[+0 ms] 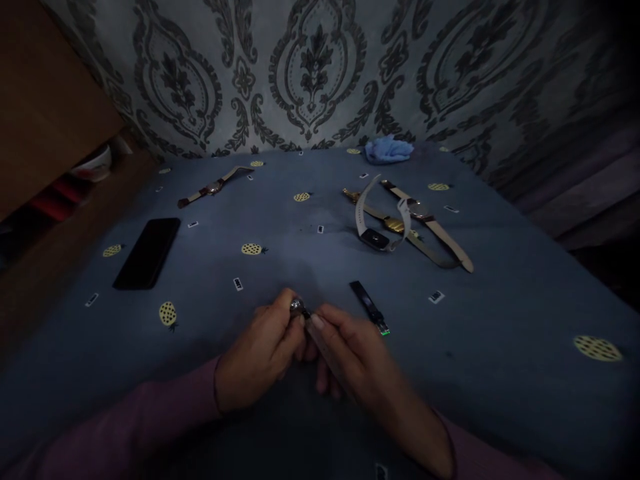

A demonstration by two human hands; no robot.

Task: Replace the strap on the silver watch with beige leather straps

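Low in the middle of the view, my left hand (pixel 263 353) is closed around a small, shiny watch case (pixel 297 306), gripped between thumb and fingers. My right hand (pixel 357 350) meets it from the other side, thumb and forefinger pinched at a small dark piece (pixel 307 312) against the case; whether this is a strap end or something else I cannot tell. Just beyond my right hand lies a dark watch strap piece (pixel 367 303) with a buckle at its near end.
Several watches, among them a white-strapped smartwatch (pixel 375 238) and a gold watch (pixel 394 225), lie together at right. Another watch (pixel 214 188) and a black phone (pixel 149 253) are at left. A crumpled blue cloth (pixel 389 149) sits by the patterned wall.
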